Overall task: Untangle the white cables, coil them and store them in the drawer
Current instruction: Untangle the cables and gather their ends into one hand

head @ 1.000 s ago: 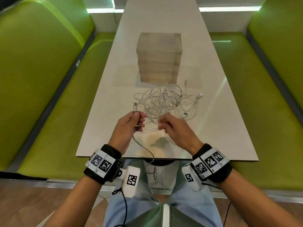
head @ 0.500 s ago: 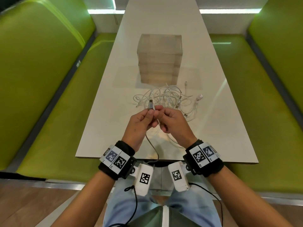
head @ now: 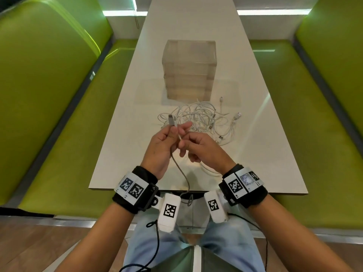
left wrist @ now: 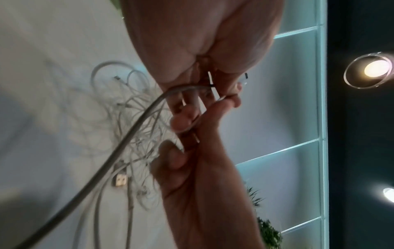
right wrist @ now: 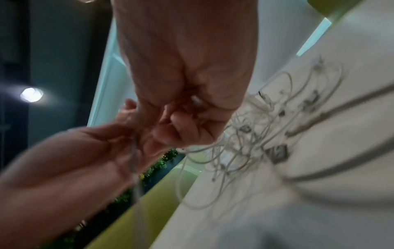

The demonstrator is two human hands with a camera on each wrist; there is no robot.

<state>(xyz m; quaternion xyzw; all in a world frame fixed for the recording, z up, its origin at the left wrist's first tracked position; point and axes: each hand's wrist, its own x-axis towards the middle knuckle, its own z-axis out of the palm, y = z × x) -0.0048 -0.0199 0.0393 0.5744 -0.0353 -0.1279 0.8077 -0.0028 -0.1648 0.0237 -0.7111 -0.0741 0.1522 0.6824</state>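
The left hand is raised above the near end of the table, its thumb and fingers pinching a white cable just below its plug, which sticks up past the fingertips. From this hand the cable drops toward the person's lap and hangs over the table edge. The right hand is close beside the left, touching it at the fingertips, and its thumb and forefinger pinch the same cable a little below the left hand's grip; its other fingers are curled in. In the wrist views both grips are blurred, but the cable shows running between the two hands.

Just beyond both hands, flat on the table, lies the tangle of white cables, with several plugs sticking out to the right of the right hand. Farther ahead of the hands, touching the far side of the tangle or just behind it, stands the clear drawer unit, its drawers closed. Green benches run along both sides.
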